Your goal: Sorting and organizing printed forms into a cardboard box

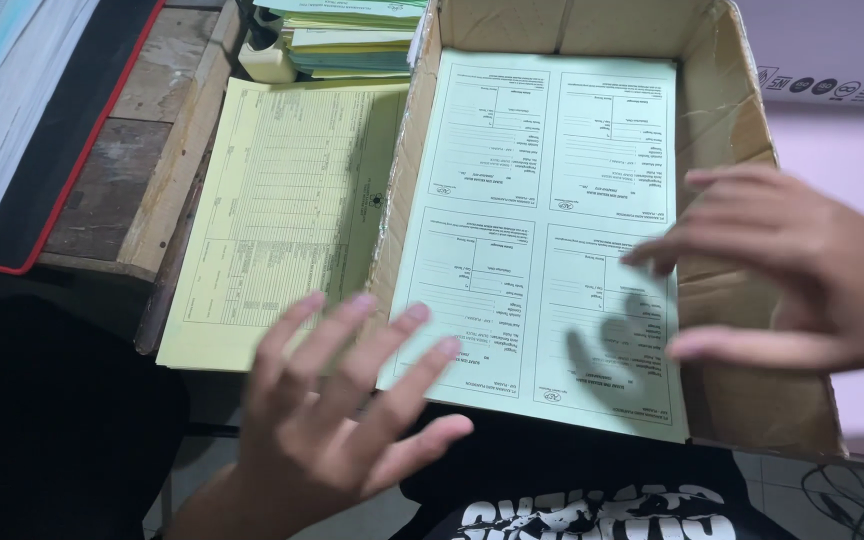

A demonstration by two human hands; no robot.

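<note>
At the far left a stack of white sheets [2, 100] lies on a black pad with a red edge [72, 150], which rests on a worn wooden table [152, 130]. Next to it, a yellow form [282, 210] lies flat, its near end hanging past the table's edge and its right side against the outer wall of the box. Beyond the yellow form sits a pile of green and white papers [352, 40]. Your left hand [342, 420] hovers low in the frame, blurred, with its fingers spread and holding nothing; its fingertips sit over the near corners of the yellow form and the green sheet. That green sheet [542, 230], printed with four form panels, lies flat in the open cardboard box [722, 110] and covers nearly the whole floor of it, with its near edge reaching the front of the box. Your right hand [802, 270] is over the box's right wall, fingers open and extended toward the sheet, gripping nothing; its shadow falls on the sheet's lower right panel. A dark printed shirt [592, 500] shows at the bottom.
</note>
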